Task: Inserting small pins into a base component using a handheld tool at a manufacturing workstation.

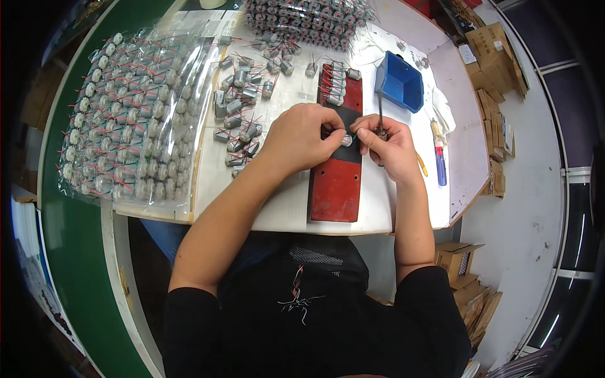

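On the white tabletop (283,211), mid-frame, a motor (346,140) is pinched by the left hand (302,135), a tool (380,104) by the curled right hand (395,146). Upper-centre row (336,99) seems done; upper-left-centre pile (233,106), not yet.

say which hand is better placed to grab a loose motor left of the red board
Likely the left hand: it is nearer the loose motors, though busy at another motor. The right hand is right of the red board, holding a thin tool.
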A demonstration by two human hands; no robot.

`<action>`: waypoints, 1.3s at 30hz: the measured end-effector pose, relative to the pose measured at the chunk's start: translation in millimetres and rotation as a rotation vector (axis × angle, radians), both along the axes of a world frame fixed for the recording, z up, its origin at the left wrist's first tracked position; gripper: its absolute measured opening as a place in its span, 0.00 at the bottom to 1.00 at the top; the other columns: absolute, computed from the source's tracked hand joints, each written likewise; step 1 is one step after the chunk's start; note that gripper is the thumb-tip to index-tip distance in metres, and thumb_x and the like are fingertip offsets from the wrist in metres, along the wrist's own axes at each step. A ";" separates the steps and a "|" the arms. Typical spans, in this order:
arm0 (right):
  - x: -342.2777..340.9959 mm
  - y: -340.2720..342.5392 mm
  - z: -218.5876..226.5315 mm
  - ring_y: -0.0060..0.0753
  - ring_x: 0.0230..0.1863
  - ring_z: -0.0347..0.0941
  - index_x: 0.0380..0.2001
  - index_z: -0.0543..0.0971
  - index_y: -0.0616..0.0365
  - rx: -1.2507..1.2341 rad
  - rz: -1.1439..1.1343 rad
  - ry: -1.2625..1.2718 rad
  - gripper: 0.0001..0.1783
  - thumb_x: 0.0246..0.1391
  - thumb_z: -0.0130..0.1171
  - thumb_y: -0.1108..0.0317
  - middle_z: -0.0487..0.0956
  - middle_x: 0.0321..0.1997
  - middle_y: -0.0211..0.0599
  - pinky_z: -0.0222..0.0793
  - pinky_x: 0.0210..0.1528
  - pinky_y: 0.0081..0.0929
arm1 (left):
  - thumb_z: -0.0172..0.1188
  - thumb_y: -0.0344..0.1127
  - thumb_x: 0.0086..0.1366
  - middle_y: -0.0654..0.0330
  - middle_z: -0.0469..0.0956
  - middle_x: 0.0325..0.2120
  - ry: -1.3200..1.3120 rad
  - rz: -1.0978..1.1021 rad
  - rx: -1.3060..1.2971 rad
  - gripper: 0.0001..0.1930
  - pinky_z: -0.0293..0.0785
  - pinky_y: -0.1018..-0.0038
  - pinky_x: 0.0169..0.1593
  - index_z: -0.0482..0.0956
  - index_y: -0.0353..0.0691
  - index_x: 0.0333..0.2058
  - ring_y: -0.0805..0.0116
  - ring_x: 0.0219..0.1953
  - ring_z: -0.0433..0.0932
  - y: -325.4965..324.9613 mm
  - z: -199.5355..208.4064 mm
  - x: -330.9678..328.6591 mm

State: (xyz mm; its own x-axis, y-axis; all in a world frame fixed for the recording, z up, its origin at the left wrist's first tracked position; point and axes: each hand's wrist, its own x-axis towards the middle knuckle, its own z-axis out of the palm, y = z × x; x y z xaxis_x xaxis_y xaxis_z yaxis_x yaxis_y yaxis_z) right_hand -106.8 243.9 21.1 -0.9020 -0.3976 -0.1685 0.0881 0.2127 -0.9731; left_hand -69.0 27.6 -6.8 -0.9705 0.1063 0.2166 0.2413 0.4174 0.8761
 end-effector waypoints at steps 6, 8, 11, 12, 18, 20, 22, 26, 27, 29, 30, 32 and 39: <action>0.4 -2.4 -3.2 0.14 0.25 0.74 0.37 0.83 0.62 0.063 0.058 0.038 0.06 0.60 0.68 0.71 0.83 0.40 0.31 0.57 0.20 0.12 | 0.68 0.37 0.59 0.54 0.85 0.28 -0.027 0.018 0.006 0.10 0.77 0.70 0.34 0.88 0.36 0.35 0.65 0.27 0.82 0.7 -1.0 -0.6; 0.6 -2.7 -5.6 0.13 0.25 0.73 0.37 0.83 0.61 0.065 0.057 0.063 0.06 0.60 0.69 0.71 0.83 0.40 0.31 0.58 0.20 0.13 | 0.68 0.37 0.59 0.54 0.85 0.29 -0.056 0.022 0.006 0.10 0.77 0.70 0.34 0.88 0.36 0.35 0.65 0.27 0.82 1.1 -0.4 -0.6; 1.7 -6.6 -8.0 0.13 0.24 0.72 0.36 0.83 0.61 0.054 0.043 0.089 0.06 0.59 0.69 0.71 0.83 0.40 0.30 0.59 0.20 0.13 | 0.68 0.37 0.59 0.55 0.85 0.28 -0.058 0.019 0.022 0.10 0.77 0.70 0.34 0.87 0.36 0.35 0.65 0.26 0.81 1.0 -1.3 -1.3; 2.0 -7.4 -8.5 0.13 0.24 0.72 0.36 0.83 0.61 0.048 0.035 0.103 0.06 0.59 0.69 0.71 0.83 0.40 0.30 0.59 0.21 0.13 | 0.68 0.37 0.59 0.55 0.85 0.28 -0.058 0.017 0.030 0.10 0.77 0.70 0.33 0.87 0.36 0.35 0.65 0.26 0.81 1.1 -1.7 -1.5; 4.1 -10.6 -7.6 0.12 0.23 0.69 0.37 0.83 0.61 0.062 0.027 0.103 0.06 0.60 0.69 0.71 0.83 0.40 0.27 0.60 0.22 0.12 | 0.68 0.36 0.60 0.54 0.84 0.28 -0.048 0.017 0.029 0.10 0.77 0.70 0.33 0.87 0.35 0.35 0.65 0.26 0.81 1.5 -3.6 -2.1; 5.8 -12.5 -6.9 0.11 0.23 0.68 0.37 0.83 0.61 0.096 -0.019 0.076 0.07 0.60 0.69 0.70 0.83 0.39 0.26 0.60 0.22 0.12 | 0.67 0.36 0.60 0.54 0.84 0.28 -0.033 0.014 0.027 0.10 0.76 0.70 0.34 0.87 0.35 0.35 0.64 0.27 0.81 1.0 -4.0 -1.6; 5.7 -11.0 -6.7 0.10 0.23 0.68 0.38 0.83 0.60 0.084 -0.005 0.064 0.07 0.60 0.69 0.70 0.83 0.39 0.26 0.60 0.22 0.12 | 0.67 0.36 0.60 0.54 0.84 0.29 -0.032 0.014 0.030 0.10 0.76 0.70 0.34 0.87 0.34 0.35 0.64 0.27 0.81 0.9 -4.7 -1.2; 5.4 -9.5 -8.1 0.09 0.23 0.68 0.38 0.83 0.60 0.063 0.008 0.036 0.07 0.60 0.69 0.69 0.83 0.38 0.24 0.59 0.22 0.11 | 0.67 0.36 0.60 0.53 0.84 0.29 -0.026 0.010 0.039 0.10 0.77 0.69 0.34 0.86 0.34 0.35 0.63 0.28 0.82 1.1 -5.2 -1.2; 5.5 -9.8 -8.9 0.09 0.23 0.68 0.39 0.83 0.60 0.065 -0.003 0.031 0.07 0.61 0.69 0.69 0.83 0.38 0.24 0.59 0.22 0.11 | 0.67 0.36 0.60 0.53 0.84 0.29 -0.022 0.009 0.042 0.10 0.77 0.69 0.34 0.86 0.34 0.35 0.63 0.28 0.82 1.1 -5.2 -1.2; 5.4 -9.8 -9.4 0.09 0.23 0.68 0.39 0.83 0.59 0.068 -0.012 0.026 0.07 0.61 0.69 0.68 0.83 0.37 0.24 0.59 0.22 0.11 | 0.67 0.36 0.60 0.53 0.84 0.29 -0.018 0.009 0.045 0.10 0.77 0.69 0.34 0.86 0.34 0.35 0.62 0.28 0.82 1.0 -5.5 -1.2; 5.2 -9.2 -9.3 0.09 0.23 0.68 0.39 0.83 0.59 0.061 -0.008 0.010 0.08 0.61 0.69 0.68 0.83 0.37 0.23 0.58 0.22 0.11 | 0.67 0.36 0.60 0.53 0.84 0.29 -0.018 0.007 0.044 0.10 0.77 0.69 0.35 0.86 0.34 0.35 0.62 0.28 0.82 0.9 -5.6 -1.4; 4.8 -7.9 -9.2 0.08 0.23 0.68 0.40 0.83 0.59 0.047 -0.002 -0.023 0.08 0.61 0.69 0.67 0.83 0.37 0.23 0.58 0.21 0.10 | 0.67 0.36 0.60 0.52 0.84 0.29 -0.018 0.005 0.042 0.10 0.77 0.69 0.35 0.86 0.34 0.35 0.62 0.29 0.82 0.8 -5.5 -1.5; 2.6 -5.9 -8.6 0.09 0.23 0.69 0.40 0.83 0.60 0.092 -0.002 -0.012 0.09 0.61 0.69 0.67 0.83 0.38 0.25 0.59 0.21 0.11 | 0.67 0.36 0.60 0.52 0.84 0.30 -0.031 0.001 0.050 0.10 0.77 0.69 0.35 0.86 0.34 0.35 0.62 0.28 0.82 0.7 -4.0 -1.2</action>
